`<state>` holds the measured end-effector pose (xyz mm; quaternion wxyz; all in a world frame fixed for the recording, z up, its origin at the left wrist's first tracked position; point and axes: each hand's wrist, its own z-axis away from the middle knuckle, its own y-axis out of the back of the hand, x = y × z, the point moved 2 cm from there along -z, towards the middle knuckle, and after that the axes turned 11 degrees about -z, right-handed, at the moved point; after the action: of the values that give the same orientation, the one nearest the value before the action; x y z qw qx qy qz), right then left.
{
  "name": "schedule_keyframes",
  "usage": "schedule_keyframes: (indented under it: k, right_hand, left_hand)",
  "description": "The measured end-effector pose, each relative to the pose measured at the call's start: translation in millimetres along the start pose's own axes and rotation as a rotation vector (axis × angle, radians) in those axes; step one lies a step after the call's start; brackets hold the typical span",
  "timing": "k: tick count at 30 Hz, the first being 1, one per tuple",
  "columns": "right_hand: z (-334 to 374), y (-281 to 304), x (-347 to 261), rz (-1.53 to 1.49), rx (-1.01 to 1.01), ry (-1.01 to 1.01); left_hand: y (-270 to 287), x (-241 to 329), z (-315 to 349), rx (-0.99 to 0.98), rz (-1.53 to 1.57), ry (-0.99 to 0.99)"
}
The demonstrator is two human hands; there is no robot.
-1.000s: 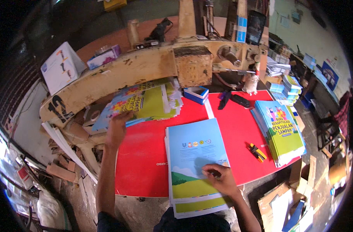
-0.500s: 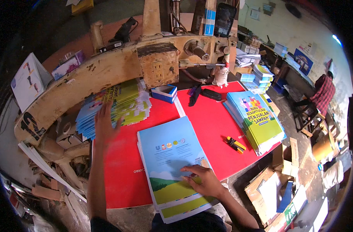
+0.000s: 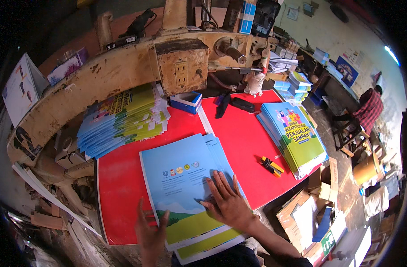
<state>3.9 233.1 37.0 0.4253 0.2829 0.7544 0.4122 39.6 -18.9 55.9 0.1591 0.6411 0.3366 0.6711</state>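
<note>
Two bare hands are positioned at a loose stack of blue-and-green printed paper sheets (image 3: 185,191). The stack lies on the flat red work surface (image 3: 119,196) and overhangs its near edge; lower sheets protrude at the right and bottom. The right hand (image 3: 228,202) rests palm down on the top sheet, fingers spread. The left hand (image 3: 152,231) is at the stack's left edge, thumb and fingers wide apart; contact with the paper cannot be determined. A yellow-and-black cutter (image 3: 271,167) lies to the right, near a thick pile of illustrated blue-and-green covers (image 3: 297,138).
</note>
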Motion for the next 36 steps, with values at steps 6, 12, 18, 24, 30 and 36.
schedule_keyframes:
  k: [6, 12, 18, 24, 30, 36]
  right_hand:
    - [-20, 25, -37, -0.278, -0.025, 0.101]
    - [-9, 44, -77, -0.547, -0.079, -0.019]
    - [-15, 68, -93, -0.824, -0.112, -0.329]
    - [-4, 91, -104, -0.689, -0.119, -0.325]
    - [3, 89, -103, -0.751, -0.109, -0.375]
    - [2, 82, -97, -0.806, -0.146, -0.38]
  left_hand:
    - [18, -23, -3, -0.082, 0.11, 0.09]
    - [17, 25, -5, -0.201, -0.058, 0.069]
    - [-8, 21, 16, -0.469, 1.033, 0.087]
    - [-43, 12, 28, -0.573, 1.225, -0.085]
    - [-50, 10, 34, -0.578, 1.203, -0.076]
    - [-46, 5, 35, -0.577, 1.214, -0.047]
